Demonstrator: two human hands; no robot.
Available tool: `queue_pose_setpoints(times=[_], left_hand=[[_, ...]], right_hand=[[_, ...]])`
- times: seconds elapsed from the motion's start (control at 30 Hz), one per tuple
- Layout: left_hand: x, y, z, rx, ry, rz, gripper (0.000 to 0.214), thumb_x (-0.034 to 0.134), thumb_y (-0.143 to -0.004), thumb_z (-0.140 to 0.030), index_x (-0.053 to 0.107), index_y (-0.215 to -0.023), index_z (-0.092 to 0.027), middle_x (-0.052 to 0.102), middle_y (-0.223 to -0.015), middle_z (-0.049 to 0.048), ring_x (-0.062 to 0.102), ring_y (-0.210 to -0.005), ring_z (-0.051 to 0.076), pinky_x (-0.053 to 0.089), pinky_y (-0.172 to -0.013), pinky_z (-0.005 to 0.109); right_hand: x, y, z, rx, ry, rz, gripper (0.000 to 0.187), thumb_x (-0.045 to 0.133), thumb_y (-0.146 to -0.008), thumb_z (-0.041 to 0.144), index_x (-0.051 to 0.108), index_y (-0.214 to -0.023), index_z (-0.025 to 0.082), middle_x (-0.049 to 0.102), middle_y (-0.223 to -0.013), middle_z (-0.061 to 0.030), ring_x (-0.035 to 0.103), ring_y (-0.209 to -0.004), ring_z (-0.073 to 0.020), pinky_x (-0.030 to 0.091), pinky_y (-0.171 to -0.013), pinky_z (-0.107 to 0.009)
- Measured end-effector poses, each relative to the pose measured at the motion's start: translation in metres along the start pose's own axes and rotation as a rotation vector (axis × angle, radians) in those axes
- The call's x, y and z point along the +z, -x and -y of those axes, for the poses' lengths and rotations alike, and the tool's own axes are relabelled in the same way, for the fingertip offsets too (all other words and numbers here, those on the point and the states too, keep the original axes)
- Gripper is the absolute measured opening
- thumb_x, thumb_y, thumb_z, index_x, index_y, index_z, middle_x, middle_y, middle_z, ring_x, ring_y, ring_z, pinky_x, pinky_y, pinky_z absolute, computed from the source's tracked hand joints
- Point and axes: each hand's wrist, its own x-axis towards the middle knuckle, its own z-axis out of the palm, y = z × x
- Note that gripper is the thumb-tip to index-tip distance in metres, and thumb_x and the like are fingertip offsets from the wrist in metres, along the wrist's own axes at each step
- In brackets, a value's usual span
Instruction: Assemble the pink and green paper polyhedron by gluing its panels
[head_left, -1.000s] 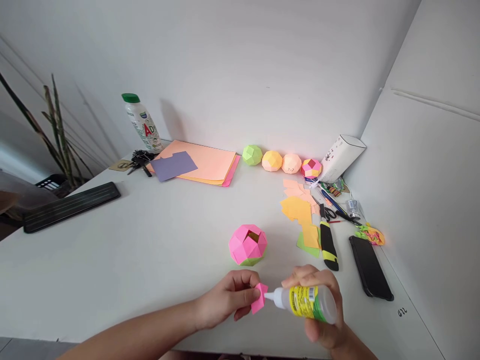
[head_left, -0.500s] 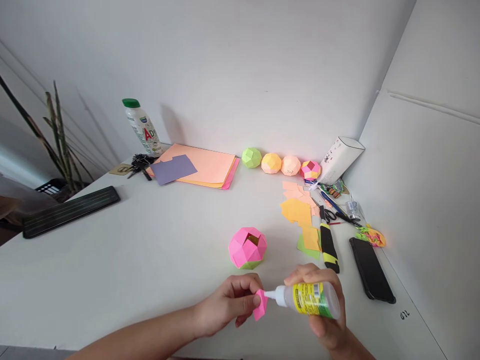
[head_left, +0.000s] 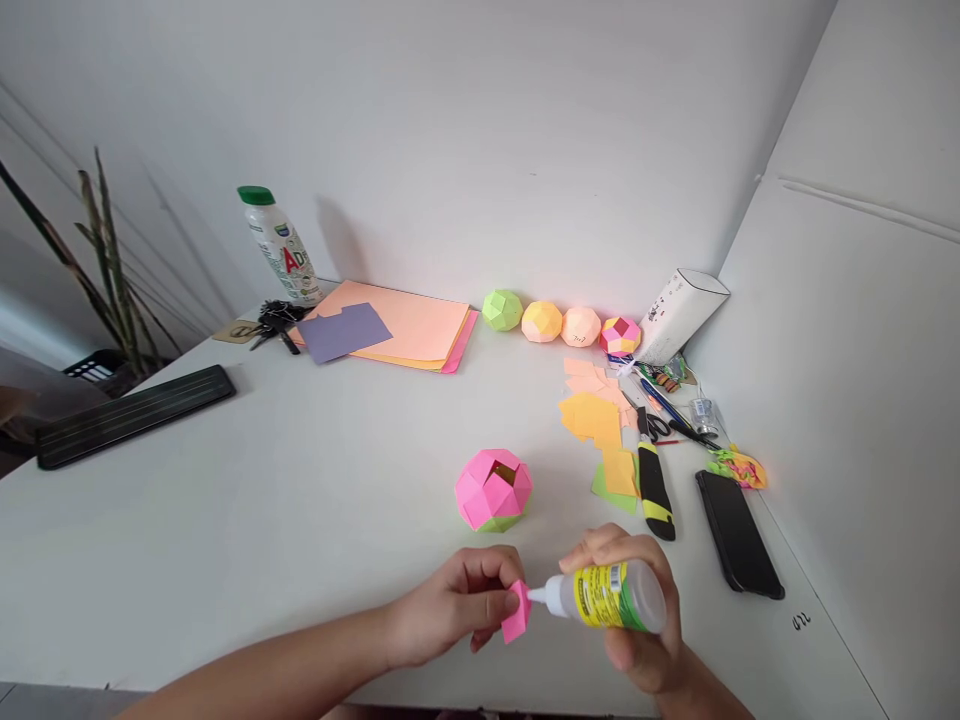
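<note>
On the near side of the pink-and-green paper ball [head_left: 493,492], a pink paper piece [head_left: 516,622] is pinched by the left hand [head_left: 454,612]; rightward of the ball, a squeeze bottle [head_left: 609,597] is gripped by the right hand [head_left: 658,650].

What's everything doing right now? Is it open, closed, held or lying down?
Left hand: closed on pink paper.
Right hand: wrapped around squeeze bottle.
Squeeze bottle: held sideways.
Pink-and-green ball: gap open near top.
White bottle: standing, green cap on.
Phone: lying flat.
Purple paper: lying partly on peach sheets.
</note>
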Motion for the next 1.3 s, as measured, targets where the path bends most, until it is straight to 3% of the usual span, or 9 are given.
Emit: queue_pose_setpoints(times=[0.97,1.3], left_hand=[[0.0001,-0.0014,0.0014,-0.028,0.01,0.038,0.038,0.075,-0.072,-0.046,0.053,-0.069,-0.015,0.053,-0.063,-0.0041,0.04,-0.042,0.003,0.033,-0.041,0.018],[0.0011,-0.002,0.0003,-0.018,-0.002,0.027,0.041,0.075,-0.071,-0.049,0.053,-0.067,-0.015,0.052,-0.061,-0.0045,0.04,-0.042,0.003,0.033,-0.041,0.018]], right_hand=[[0.0013,-0.0014,0.0014,0.032,-0.055,0.075,0.042,0.065,-0.082,0.056,0.056,-0.115,0.03,0.071,-0.094,-0.0054,0.059,-0.083,-0.021,0.052,-0.072,-0.031],[0.0008,-0.0014,0.0006,0.039,-0.033,0.042,0.043,0.066,-0.08,0.057,0.057,-0.11,0.027,0.071,-0.089,-0.0071,0.059,-0.075,-0.0223,0.052,-0.064,-0.034]])
